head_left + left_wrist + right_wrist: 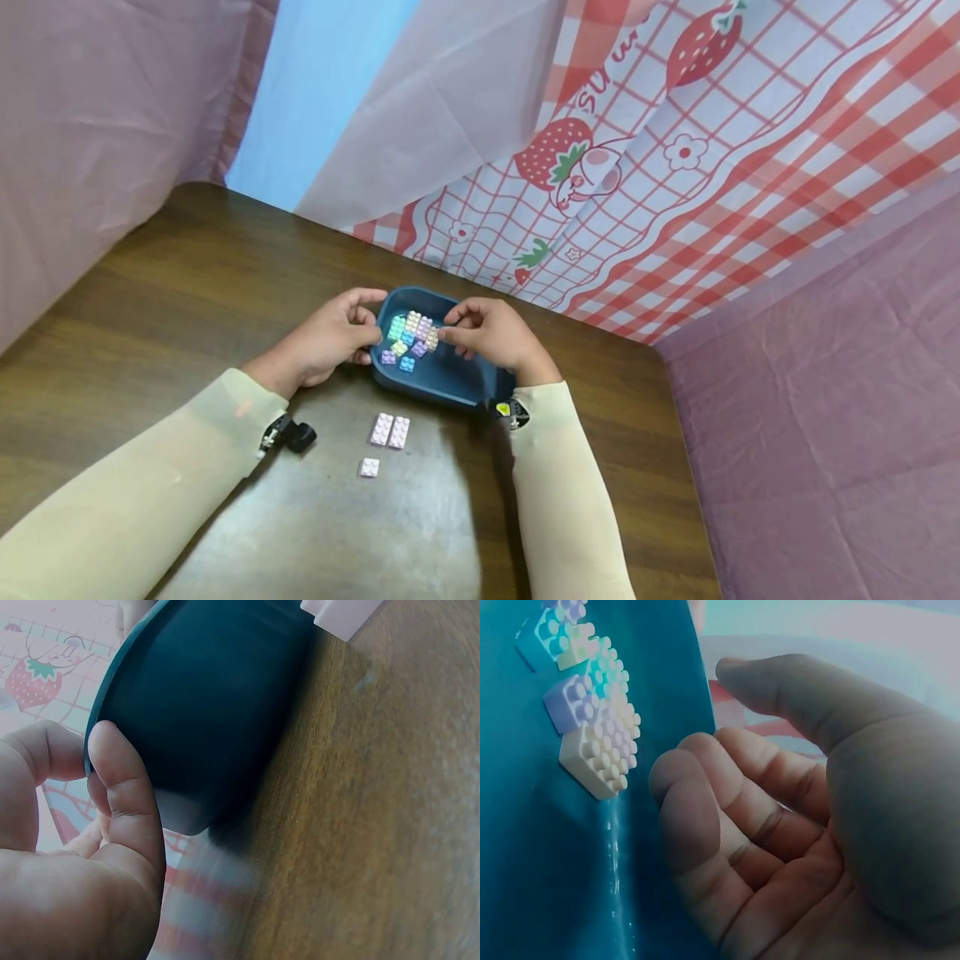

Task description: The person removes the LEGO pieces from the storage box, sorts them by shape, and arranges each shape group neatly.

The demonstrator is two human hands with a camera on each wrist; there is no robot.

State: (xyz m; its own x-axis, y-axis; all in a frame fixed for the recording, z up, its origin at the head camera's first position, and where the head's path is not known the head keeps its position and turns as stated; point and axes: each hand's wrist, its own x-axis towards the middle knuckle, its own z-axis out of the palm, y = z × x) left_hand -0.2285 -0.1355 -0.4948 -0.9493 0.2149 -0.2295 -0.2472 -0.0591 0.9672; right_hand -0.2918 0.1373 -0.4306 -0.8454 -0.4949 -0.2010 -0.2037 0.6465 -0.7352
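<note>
A dark teal plastic tub (457, 379) stands on the table, with several pastel building bricks (414, 335) gathered in its left part. My left hand (328, 340) pinches the tub's left rim between thumb and finger, which the left wrist view shows close up. Over the tub's far right side hangs my right hand (497, 335), its fingers loosely bent beside the bricks. In the right wrist view its thumb and fingertips stand apart, with nothing between them; a cream brick (592, 761) lies just beyond the fingertips.
Two long pale pink bricks (381, 430) lie side by side on the wooden table (600, 467), in front of the tub. Nearer to me is a small square pink brick (369, 467). A strawberry-print cloth (637, 167) hangs behind, with plain pinkish cloth at both sides.
</note>
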